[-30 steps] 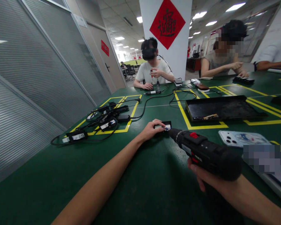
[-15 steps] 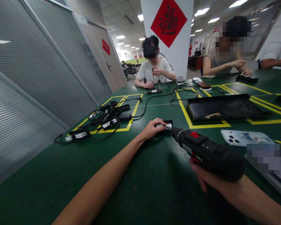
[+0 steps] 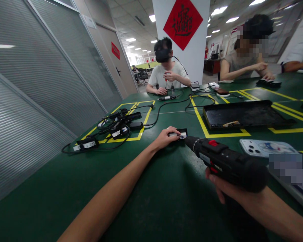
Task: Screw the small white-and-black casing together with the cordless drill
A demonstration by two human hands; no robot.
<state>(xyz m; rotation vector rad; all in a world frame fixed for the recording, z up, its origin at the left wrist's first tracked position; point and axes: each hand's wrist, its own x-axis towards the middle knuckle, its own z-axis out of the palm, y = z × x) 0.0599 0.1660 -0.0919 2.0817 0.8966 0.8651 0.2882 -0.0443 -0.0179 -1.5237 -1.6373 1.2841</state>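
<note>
My right hand [image 3: 223, 185] is wrapped round the grip of a black cordless drill [image 3: 224, 161] with red switches. The drill points away and left, its tip at a small black-and-white box-like part [image 3: 183, 132] lying on the green table. On that part's left side rests my left hand [image 3: 167, 137], fingers closed over it and holding it down. Its exact kind is too small to make out. The drill's bit and the spot it meets are hard to see.
Tangled black cables and white-ended adapters [image 3: 118, 124] lie at left inside yellow tape. A black tray [image 3: 247, 114] sits at right, with a patterned phone [image 3: 267, 147] and a blurred device [image 3: 293, 178] nearer me. Co-workers [image 3: 168, 74] sit across the table [image 3: 141, 188].
The whole view has shifted slightly. Both hands, the drill and the small part keep nearly the same positions relative to each other.
</note>
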